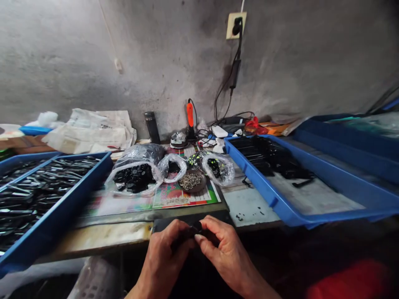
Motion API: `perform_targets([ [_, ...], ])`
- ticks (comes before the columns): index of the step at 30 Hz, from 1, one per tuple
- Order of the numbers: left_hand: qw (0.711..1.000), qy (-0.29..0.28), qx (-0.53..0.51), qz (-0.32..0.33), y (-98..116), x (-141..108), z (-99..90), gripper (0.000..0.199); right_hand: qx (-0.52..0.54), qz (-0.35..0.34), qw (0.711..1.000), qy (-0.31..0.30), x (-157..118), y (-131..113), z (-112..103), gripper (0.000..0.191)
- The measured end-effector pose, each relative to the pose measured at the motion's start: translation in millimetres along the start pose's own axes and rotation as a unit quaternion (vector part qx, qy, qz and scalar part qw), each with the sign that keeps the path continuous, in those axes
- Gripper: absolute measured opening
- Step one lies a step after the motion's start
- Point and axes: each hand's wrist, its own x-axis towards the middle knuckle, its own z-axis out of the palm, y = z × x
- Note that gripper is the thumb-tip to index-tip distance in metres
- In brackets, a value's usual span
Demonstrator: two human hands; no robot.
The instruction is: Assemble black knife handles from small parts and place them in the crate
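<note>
At the table's front edge my two hands meet, with fingertips nearly touching. My left hand [165, 251] is closed in a pinch on a small black part [195, 226]. My right hand [222, 249] also pinches this part from the other side. Its exact kind is hidden by the fingers and the dark background. Just beyond the hands, a round dish of small metal screws [190, 181] stands on a colourful printed sheet [168, 200]. Around it are an open plastic bag of black parts [134, 177], a smaller clear bag [172, 168] and another bag with black and yellow-green bits [215, 167].
On the left, a blue tray [77, 187] holds many slim black pieces. A second blue tray [264, 193] on the right holds long black pieces. Along the wall stand a black flask [152, 127], an orange-handled corded tool [190, 116] and loose cables [229, 97].
</note>
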Motion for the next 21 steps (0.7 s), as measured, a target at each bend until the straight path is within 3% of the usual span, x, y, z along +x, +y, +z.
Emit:
perform_targets([
  [3, 0.987, -0.002, -0.123, -0.104, 1, -10, 5.2, 0.018, 0.037, 0.039, 0.998, -0.043, -4, -5, 2, 0.013],
  [6, 0.933, 0.017, -0.280, -0.224, 1, -17, 12.7, 0.039, 0.083, 0.085, 0.992, -0.052, -8, -7, 6, 0.015],
  [9, 0.880, 0.061, -0.365, -0.297, 1, -25, 19.0, 0.053, 0.122, 0.123, 0.983, -0.058, -15, -4, 14, 0.016],
  [13, 0.859, 0.077, -0.401, -0.310, -1, -36, 21.4, 0.056, 0.163, 0.153, 0.972, -0.073, -25, 0, 23, 0.018],
  [17, 0.868, 0.099, -0.386, -0.298, -5, -42, 18.6, 0.055, 0.185, 0.160, 0.966, -0.088, -30, -1, 27, 0.022],
  [21, 0.894, 0.126, -0.342, -0.260, -7, -45, 14.8, 0.048, 0.194, 0.157, 0.962, -0.114, -32, -2, 27, 0.025],
])
